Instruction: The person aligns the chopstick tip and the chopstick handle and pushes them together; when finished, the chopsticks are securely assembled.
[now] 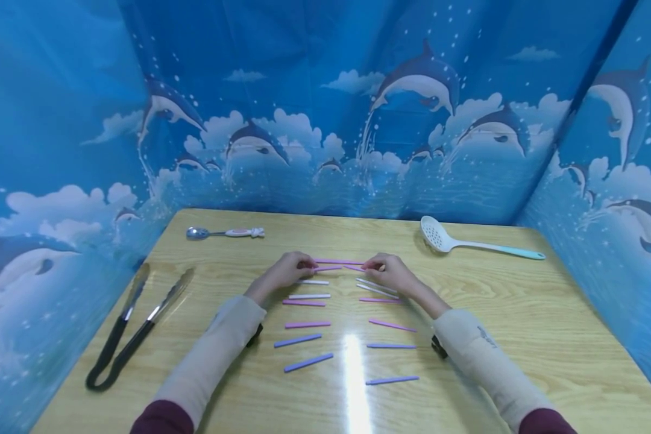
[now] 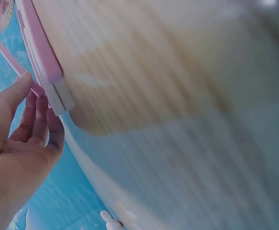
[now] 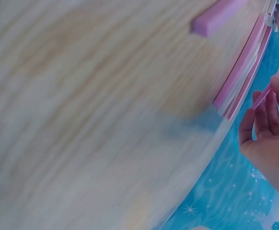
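Note:
My left hand (image 1: 292,270) pinches the outer end of a thin pink stick (image 1: 328,268) between thumb and fingers. Opposite it, my right hand (image 1: 389,271) pinches a second pink stick (image 3: 276,79) by its outer end. The inner tips of the two sticks come together between the hands, forming a shallow peak in the head view. Just behind them lies a longer pink line of stick (image 1: 339,261). Several white sticks (image 1: 310,296) and pink sticks (image 1: 307,325) lie in two columns nearer me, partly hidden by the right hand and forearm on that side.
Purple sticks (image 1: 308,362) end both columns at the front. Black-handled tongs (image 1: 135,337) lie spread at the left. A spoon (image 1: 225,232) rests at the back left, a white slotted skimmer (image 1: 439,236) at the back right. A dolphin-print curtain (image 1: 325,181) encloses the table (image 1: 521,337).

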A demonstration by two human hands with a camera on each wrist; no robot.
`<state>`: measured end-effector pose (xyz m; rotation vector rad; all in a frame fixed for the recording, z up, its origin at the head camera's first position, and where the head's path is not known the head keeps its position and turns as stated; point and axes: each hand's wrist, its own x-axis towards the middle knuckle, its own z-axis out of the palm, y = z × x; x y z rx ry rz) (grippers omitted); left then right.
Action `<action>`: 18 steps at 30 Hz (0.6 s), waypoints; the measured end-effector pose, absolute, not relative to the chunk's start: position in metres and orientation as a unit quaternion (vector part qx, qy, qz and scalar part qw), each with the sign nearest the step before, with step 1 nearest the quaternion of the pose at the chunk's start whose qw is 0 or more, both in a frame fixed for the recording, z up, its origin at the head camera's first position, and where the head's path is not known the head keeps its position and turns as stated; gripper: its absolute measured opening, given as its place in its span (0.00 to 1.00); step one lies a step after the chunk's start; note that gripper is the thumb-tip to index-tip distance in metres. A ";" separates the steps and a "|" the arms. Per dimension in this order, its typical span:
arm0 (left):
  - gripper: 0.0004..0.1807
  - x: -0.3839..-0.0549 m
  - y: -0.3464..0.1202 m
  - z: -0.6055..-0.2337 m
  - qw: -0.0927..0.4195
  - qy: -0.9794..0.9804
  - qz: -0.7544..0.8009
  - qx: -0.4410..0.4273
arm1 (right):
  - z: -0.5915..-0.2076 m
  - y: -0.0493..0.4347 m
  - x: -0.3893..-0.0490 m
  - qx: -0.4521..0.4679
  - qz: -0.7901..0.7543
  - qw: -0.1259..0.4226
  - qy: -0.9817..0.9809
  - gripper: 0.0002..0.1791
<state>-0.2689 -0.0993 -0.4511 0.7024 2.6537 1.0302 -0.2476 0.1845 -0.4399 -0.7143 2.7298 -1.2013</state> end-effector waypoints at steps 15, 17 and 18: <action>0.10 -0.269 -0.098 -0.452 0.103 0.903 0.356 0.219 | -0.436 0.181 -0.247 -0.220 -0.381 0.050 0.897 0.08; 0.10 -0.269 -0.098 -0.451 0.102 0.903 0.356 0.219 | -0.436 0.181 -0.247 -0.215 -0.379 0.051 0.899 0.08; 0.10 -0.269 -0.098 -0.451 0.102 0.902 0.357 0.219 | -0.435 0.181 -0.247 -0.214 -0.377 0.052 0.900 0.09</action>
